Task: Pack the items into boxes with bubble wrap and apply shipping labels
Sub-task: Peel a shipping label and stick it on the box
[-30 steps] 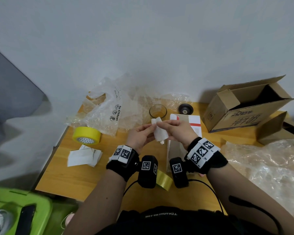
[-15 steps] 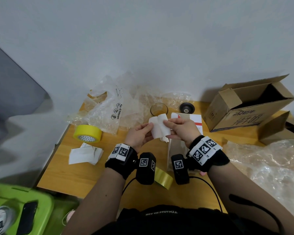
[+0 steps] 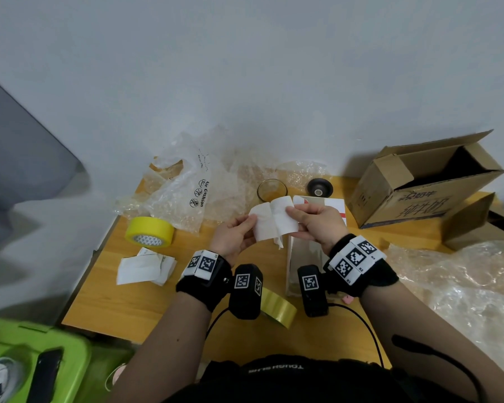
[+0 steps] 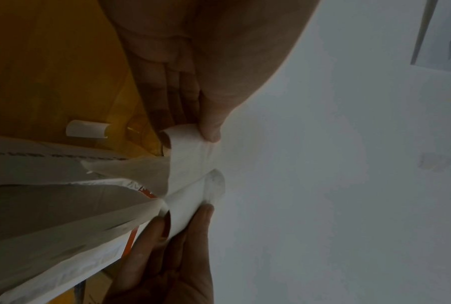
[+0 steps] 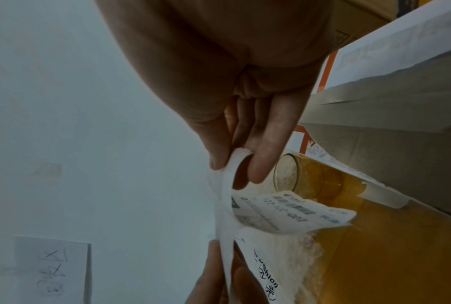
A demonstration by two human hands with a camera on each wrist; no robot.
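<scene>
A white shipping label (image 3: 274, 221) on its backing paper is held above the table between both hands. My left hand (image 3: 246, 225) pinches its left edge and my right hand (image 3: 298, 216) pinches the curled right layer, so the two layers are spread apart. The left wrist view has my thumb on the label (image 4: 188, 156). In the right wrist view, the printed side of the label (image 5: 284, 209) hangs below my pinching right hand (image 5: 235, 164). Under my hands a long white box (image 3: 317, 251) with red marks lies on the table. Behind the label stands a glass cup (image 3: 272, 189).
A yellow tape roll (image 3: 149, 234) and loose label papers (image 3: 144, 267) lie left. Another tape roll (image 3: 278, 309) sits near my wrists. Bubble wrap (image 3: 187, 187) is piled at the back, with more bubble wrap (image 3: 463, 286) at right. An open cardboard box (image 3: 419, 187), a smaller box (image 3: 474, 225) and a black round object (image 3: 319, 186) are at back right.
My hands have drawn apart and the label has opened out wider, its two layers separating. It has also risen slightly toward the glass cup.
</scene>
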